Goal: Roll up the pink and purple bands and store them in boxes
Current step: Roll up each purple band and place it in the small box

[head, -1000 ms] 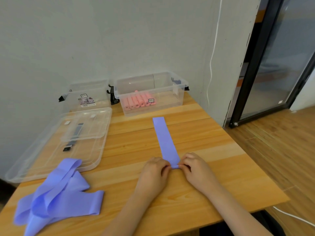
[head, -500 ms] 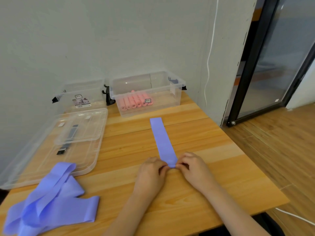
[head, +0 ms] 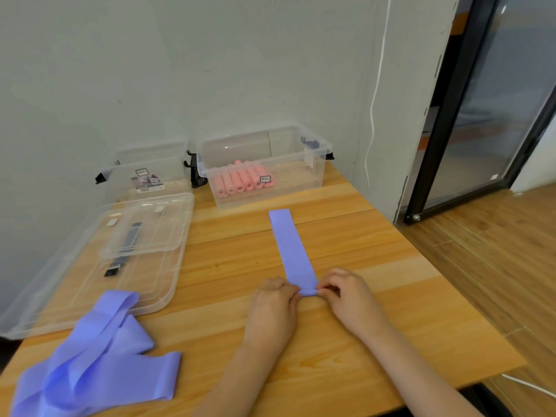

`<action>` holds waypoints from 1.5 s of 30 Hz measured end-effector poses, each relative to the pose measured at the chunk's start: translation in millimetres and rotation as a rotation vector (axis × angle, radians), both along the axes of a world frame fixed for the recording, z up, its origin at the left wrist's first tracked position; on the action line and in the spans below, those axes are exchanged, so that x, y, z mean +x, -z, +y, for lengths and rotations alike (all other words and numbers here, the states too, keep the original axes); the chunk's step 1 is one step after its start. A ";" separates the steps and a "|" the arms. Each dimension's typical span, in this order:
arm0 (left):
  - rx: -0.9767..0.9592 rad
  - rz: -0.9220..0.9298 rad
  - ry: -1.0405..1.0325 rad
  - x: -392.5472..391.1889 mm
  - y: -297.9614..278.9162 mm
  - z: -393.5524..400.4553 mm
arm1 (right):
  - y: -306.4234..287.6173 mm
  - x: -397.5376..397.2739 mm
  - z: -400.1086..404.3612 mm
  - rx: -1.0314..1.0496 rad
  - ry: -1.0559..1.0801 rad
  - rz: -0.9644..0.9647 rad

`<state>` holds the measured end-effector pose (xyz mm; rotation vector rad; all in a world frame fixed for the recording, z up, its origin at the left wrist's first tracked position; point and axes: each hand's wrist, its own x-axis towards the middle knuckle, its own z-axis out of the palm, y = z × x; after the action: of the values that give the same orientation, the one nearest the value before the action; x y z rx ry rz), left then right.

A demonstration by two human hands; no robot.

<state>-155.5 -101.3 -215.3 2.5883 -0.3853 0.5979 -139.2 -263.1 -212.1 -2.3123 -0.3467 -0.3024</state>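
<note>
Purple band (head: 291,248) lies flat and lengthwise on the wooden surface (head: 376,341), far end pointing toward the boxes, near end curled into a small starting roll. Both hands pinch that rolled end: left hand (head: 275,305) on its left side with fingertips curled onto the fold, right hand (head: 346,293) on its right side with thumb and fingers nipping the edge. Hands sit close together, the roll between them. Loose heap of purple bands (head: 90,359) sits at the near left corner of the surface, unrolled and overlapping, its top edge just touching the clear lids (head: 144,236). Those lids are stacked flat at the left, a dark strip visible through them. Behind, against the wall, two clear boxes side by side: the right box (head: 264,167) holds a row of rolled pink bands (head: 243,182) on its left side; the left box (head: 144,170) shows only a label sticker, contents otherwise hard to tell. White cable (head: 376,94) runs down the wall corner at right. Glass door with black frame (head: 481,115) stands beyond, over wood floor.
</note>
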 end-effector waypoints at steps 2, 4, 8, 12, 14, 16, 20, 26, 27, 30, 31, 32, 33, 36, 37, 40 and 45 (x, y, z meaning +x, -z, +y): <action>-0.025 0.009 -0.029 0.2 -2.9 0.6 | -0.3 4.7 2.3 -0.008 0.018 0.011; -0.006 0.007 -0.008 2.1 -4.2 1.6 | -2.1 6.3 4.1 -0.020 0.028 0.005; 0.077 -0.028 -0.028 1.2 -3.1 0.9 | -4.4 2.5 4.2 0.021 0.029 -0.030; 0.134 -0.039 -0.047 -0.4 -1.3 -1.7 | -1.6 3.0 0.5 -0.062 -0.035 -0.052; 0.124 -0.045 -0.041 3.3 -1.0 -1.1 | -1.4 5.8 1.3 -0.087 -0.033 -0.069; 0.082 -0.043 -0.027 7.0 0.9 -0.8 | -1.3 8.7 4.2 -0.109 -0.031 -0.084; 0.038 -0.014 -0.051 14.1 -1.9 -2.1 | 3.4 20.0 6.1 -0.121 0.007 -0.097; 0.088 -0.072 -0.020 12.6 0.3 -1.9 | 5.9 19.0 7.8 -0.145 -0.076 -0.142; 0.087 -0.071 -0.024 12.5 1.8 -2.3 | 6.9 18.9 6.8 -0.140 -0.087 -0.139; 0.073 -0.072 0.011 17.7 5.1 -0.9 | 7.2 20.8 5.2 -0.111 -0.085 -0.125; 0.062 -0.076 0.028 20.8 5.2 0.0 | 7.2 23.2 6.1 -0.106 -0.081 -0.124; 0.048 -0.076 0.040 24.5 4.8 0.8 | 7.5 26.1 7.5 -0.105 -0.073 -0.127; 0.036 -0.075 0.040 27.8 3.4 1.1 | 8.2 29.5 9.1 -0.106 -0.061 -0.133; 0.059 -0.083 0.014 32.2 0.5 1.0 | 10.4 35.3 12.9 -0.096 -0.020 -0.163; 0.076 -0.097 0.010 31.7 0.6 0.7 | 10.5 35.0 13.1 -0.101 -0.020 -0.181; 0.115 -0.100 0.000 29.4 2.5 0.7 | 11.6 31.8 11.6 -0.145 -0.051 -0.229; 0.063 -0.082 0.017 37.6 8.1 2.0 | 17.3 39.6 10.2 -0.135 -0.058 -0.214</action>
<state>-117.9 -99.3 -223.4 2.6238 -0.4587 0.6980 -99.6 -252.9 -229.4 -2.4023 -0.5554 -0.5131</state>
